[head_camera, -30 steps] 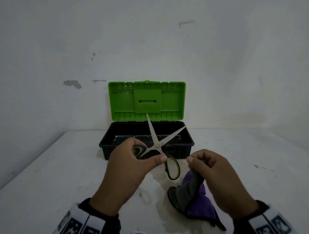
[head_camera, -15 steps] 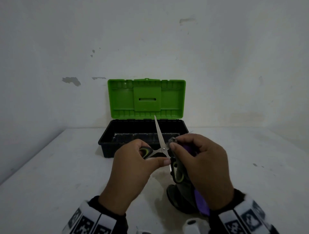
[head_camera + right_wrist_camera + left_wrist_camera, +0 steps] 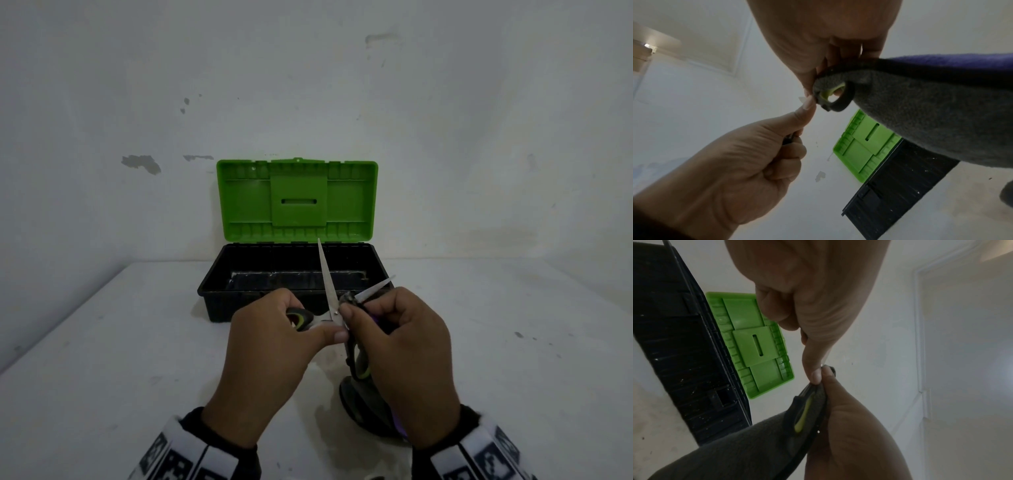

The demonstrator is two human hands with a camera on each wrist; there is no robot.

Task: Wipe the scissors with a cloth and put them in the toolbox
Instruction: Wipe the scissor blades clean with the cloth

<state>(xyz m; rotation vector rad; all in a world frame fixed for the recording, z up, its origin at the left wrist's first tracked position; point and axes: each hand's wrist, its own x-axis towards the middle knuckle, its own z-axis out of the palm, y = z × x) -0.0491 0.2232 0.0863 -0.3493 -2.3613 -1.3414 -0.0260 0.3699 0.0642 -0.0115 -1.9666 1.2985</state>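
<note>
The scissors (image 3: 326, 277) are held above the table with their blades spread in a V; the handles are black and green. My left hand (image 3: 301, 334) grips the left handle, thumb tip by the pivot. My right hand (image 3: 359, 308) pinches the grey and purple cloth (image 3: 363, 404) round the right blade just above the pivot; the blade tip (image 3: 380, 286) sticks out beyond the fingers. The cloth hangs down to the table and covers most of the other handle (image 3: 838, 99). The toolbox (image 3: 219, 291) stands open behind, green lid (image 3: 298, 200) upright.
The black toolbox base sits on the white table (image 3: 137, 342) against the back wall, just beyond the scissors' tips. Its floor shows only pale specks. A wall closes in on the left side of the table.
My right hand has lifted the cloth from under the scissors and closed it round the right blade near the pivot. The left hand still holds the left handle in about the same place.
</note>
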